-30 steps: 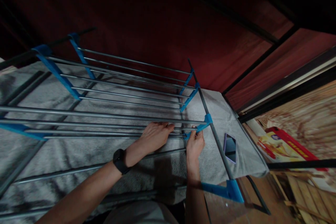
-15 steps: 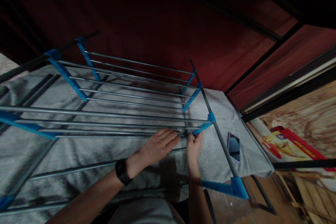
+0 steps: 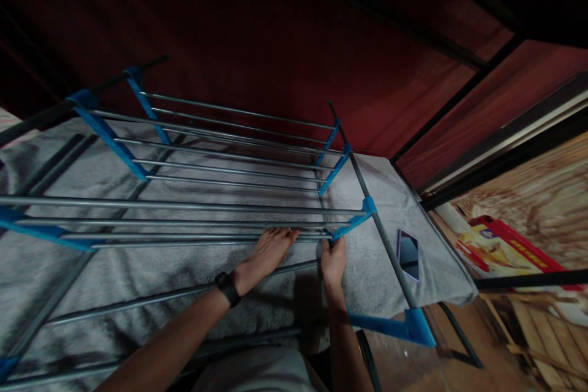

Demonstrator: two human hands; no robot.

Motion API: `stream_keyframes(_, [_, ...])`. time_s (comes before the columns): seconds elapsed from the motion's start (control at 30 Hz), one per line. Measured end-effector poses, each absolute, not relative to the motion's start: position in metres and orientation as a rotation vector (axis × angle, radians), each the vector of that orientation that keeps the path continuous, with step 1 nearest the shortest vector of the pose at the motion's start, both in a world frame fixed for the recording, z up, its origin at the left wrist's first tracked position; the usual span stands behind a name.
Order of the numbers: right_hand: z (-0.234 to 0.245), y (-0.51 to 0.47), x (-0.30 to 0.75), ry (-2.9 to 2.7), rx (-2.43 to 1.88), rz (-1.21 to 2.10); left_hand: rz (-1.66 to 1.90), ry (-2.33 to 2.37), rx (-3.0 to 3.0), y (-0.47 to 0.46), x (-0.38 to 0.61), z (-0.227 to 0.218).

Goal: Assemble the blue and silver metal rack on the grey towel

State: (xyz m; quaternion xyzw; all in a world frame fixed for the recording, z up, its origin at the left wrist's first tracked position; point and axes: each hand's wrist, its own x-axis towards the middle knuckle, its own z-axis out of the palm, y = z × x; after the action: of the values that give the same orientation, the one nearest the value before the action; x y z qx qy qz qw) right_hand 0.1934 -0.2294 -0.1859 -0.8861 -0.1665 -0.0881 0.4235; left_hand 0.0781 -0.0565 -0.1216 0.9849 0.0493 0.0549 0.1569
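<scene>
A metal rack (image 3: 229, 165) with grey rods and blue plastic brackets stands over a grey towel (image 3: 138, 269). My left hand (image 3: 269, 251), a black watch on its wrist, lies with fingers stretched along the nearest grey rod (image 3: 184, 237). My right hand (image 3: 333, 257) is closed around the end of the rods at a blue bracket (image 3: 351, 223). The two hands are close together at the rack's right end.
A phone (image 3: 408, 254) lies face up on the towel right of the rack's upright tube. A blue corner joint (image 3: 416, 326) sits at the near right. A red and yellow box (image 3: 500, 251) lies on the wooden floor at right. A dark red wall stands behind.
My left hand has slid a little left and flattened along the rod. My right hand dropped slightly and stays at the blue bracket. The view shifted a little.
</scene>
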Motion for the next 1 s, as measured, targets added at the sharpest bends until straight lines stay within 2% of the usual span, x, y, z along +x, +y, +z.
stream_keyframes(1.0, [-0.171,-0.225,0.201,-0.314,-2.578,-0.257,0.109,0.146,2.824,-0.054,0.083,-0.109])
